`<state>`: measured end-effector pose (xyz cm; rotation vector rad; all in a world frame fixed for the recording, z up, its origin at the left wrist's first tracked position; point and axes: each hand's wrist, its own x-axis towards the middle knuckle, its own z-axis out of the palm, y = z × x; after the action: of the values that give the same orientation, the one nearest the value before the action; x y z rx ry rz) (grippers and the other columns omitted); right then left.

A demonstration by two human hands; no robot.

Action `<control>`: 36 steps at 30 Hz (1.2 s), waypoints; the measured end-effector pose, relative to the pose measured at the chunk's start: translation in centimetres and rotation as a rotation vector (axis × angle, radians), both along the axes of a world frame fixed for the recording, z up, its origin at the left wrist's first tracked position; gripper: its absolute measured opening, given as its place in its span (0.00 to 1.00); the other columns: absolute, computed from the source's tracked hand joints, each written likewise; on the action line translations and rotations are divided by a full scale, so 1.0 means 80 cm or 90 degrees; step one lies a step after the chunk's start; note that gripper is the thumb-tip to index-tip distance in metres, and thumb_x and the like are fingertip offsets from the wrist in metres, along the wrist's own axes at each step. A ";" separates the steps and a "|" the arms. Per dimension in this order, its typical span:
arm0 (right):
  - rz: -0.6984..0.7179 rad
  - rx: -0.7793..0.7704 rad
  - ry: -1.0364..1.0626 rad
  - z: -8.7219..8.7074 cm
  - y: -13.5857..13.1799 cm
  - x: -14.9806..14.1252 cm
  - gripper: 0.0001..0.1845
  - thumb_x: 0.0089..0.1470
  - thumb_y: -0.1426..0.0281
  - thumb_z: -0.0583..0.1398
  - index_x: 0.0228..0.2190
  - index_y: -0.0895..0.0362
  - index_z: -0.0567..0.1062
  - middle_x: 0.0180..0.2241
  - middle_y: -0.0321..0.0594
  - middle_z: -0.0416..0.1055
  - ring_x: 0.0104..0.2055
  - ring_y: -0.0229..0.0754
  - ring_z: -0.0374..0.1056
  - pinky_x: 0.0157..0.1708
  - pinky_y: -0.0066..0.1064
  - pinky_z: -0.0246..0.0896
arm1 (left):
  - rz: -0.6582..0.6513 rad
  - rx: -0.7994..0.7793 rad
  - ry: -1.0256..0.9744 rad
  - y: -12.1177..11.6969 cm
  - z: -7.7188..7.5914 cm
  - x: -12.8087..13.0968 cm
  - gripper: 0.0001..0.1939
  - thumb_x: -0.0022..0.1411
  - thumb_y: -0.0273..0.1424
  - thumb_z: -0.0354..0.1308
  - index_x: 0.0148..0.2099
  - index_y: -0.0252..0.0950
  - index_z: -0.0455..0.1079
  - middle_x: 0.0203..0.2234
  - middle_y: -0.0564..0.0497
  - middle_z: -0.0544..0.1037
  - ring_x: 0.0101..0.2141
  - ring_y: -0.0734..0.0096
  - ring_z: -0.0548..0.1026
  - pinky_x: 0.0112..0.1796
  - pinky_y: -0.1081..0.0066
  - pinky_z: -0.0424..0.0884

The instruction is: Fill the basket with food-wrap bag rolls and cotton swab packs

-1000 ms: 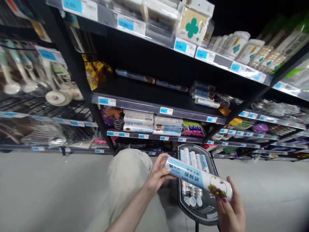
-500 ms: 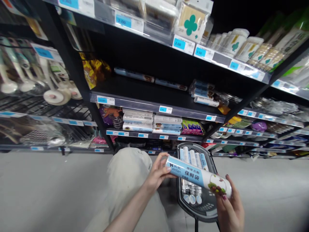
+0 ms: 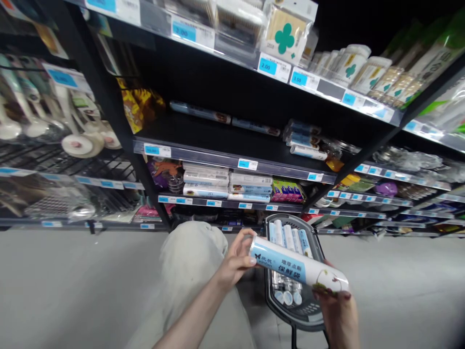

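Note:
A roll of food storage bags [image 3: 296, 264], blue and white with printed lettering, is held level between my two hands above a basket. My left hand [image 3: 237, 261] is closed round its left end, thumb on the front. At the other end, my right hand [image 3: 336, 305] grips it from below, its fingers partly hidden by the roll. Under the roll stands the grey shopping basket [image 3: 316, 317] with black edging. Several similar rolls [image 3: 287, 237] lie side by side in it, partly covered by the roll I hold.
Ahead is a black shelf unit with stacked rolls [image 3: 207, 179] on a low shelf and a few more rolls [image 3: 199, 112] above. A pink and green box [image 3: 287, 191] sits beside the stack. Kitchen utensils [image 3: 78, 140] hang at left. My knee [image 3: 194, 252] is left of the basket.
The roll has turned slightly about its length, so its lettering sits lower. My right hand has shifted a little left and lower along its end. The basket has stayed put.

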<state>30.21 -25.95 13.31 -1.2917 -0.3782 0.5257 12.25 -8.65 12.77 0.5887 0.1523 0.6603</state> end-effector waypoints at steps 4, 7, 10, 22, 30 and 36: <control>0.004 -0.016 0.030 -0.001 -0.007 0.000 0.32 0.38 0.55 0.66 0.45 0.55 0.71 0.35 0.42 0.71 0.26 0.39 0.65 0.17 0.26 0.58 | 0.004 0.011 -0.025 -0.001 0.001 0.001 0.28 0.38 0.22 0.65 0.44 0.42 0.64 0.40 0.50 0.74 0.37 0.67 0.71 0.33 0.72 0.71; -0.044 0.014 -0.012 0.011 -0.009 -0.013 0.31 0.37 0.59 0.68 0.45 0.53 0.70 0.37 0.41 0.71 0.32 0.40 0.68 0.26 0.27 0.64 | 0.007 -0.004 -0.011 -0.002 -0.001 0.002 0.29 0.39 0.22 0.64 0.46 0.41 0.66 0.40 0.50 0.74 0.39 0.67 0.70 0.36 0.72 0.70; -0.040 0.035 -0.091 0.018 -0.015 -0.020 0.31 0.37 0.62 0.68 0.46 0.52 0.70 0.40 0.42 0.71 0.39 0.43 0.69 0.35 0.30 0.65 | -0.022 -0.013 0.012 -0.001 -0.004 0.001 0.28 0.42 0.28 0.64 0.49 0.42 0.65 0.40 0.50 0.72 0.40 0.62 0.71 0.35 0.65 0.73; 0.034 -0.004 -0.185 0.023 -0.029 -0.013 0.38 0.43 0.64 0.66 0.56 0.52 0.62 0.49 0.50 0.68 0.44 0.51 0.69 0.38 0.36 0.64 | 0.006 0.051 0.053 -0.002 -0.005 0.000 0.24 0.39 0.28 0.70 0.42 0.38 0.69 0.40 0.47 0.77 0.37 0.66 0.72 0.33 0.75 0.65; -0.079 0.092 -0.001 0.020 0.003 -0.027 0.32 0.37 0.57 0.69 0.45 0.54 0.72 0.40 0.42 0.75 0.42 0.44 0.70 0.45 0.37 0.63 | 0.035 0.080 0.021 -0.003 0.000 -0.002 0.24 0.37 0.24 0.69 0.39 0.39 0.68 0.40 0.50 0.77 0.41 0.63 0.73 0.37 0.72 0.65; -0.088 0.143 0.026 0.005 0.012 -0.037 0.30 0.44 0.59 0.65 0.49 0.53 0.69 0.44 0.44 0.73 0.48 0.50 0.68 0.50 0.50 0.60 | 0.026 0.095 0.037 -0.005 0.000 -0.001 0.24 0.37 0.23 0.69 0.39 0.38 0.68 0.42 0.48 0.76 0.47 0.57 0.71 0.42 0.68 0.65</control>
<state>27.26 -24.97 13.72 -1.0802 -0.3024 0.3800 12.16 -9.04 12.76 0.7508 0.1704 0.6992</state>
